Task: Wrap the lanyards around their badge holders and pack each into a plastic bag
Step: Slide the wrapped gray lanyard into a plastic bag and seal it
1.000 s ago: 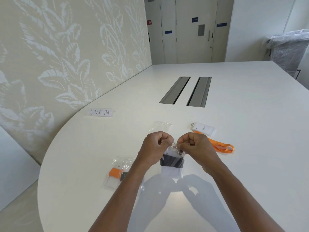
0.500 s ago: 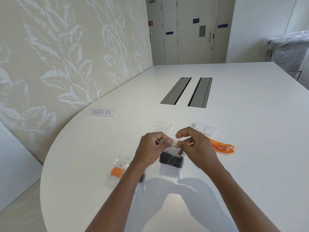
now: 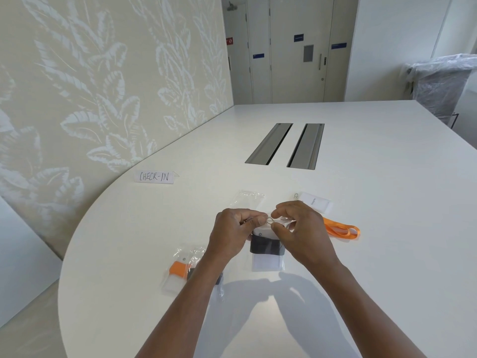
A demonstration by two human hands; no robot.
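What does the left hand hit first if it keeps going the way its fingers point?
Probably the right hand: the left hand points rightward at it, both pinching the badge holder top. Depth unclear.

orange lanyard (image 3: 340, 229), white table (image 3: 374, 228), leaf-patterned wall (image 3: 103, 86)

A leaf-patterned wall (image 3: 98, 81) filled the left of the frame; pale doors (image 3: 296, 47) stood at top centre. The white desk (image 3: 374, 202) carried two metal cable slots (image 3: 284, 144), with plastic-wrapped furniture (image 3: 438, 83) at upper right
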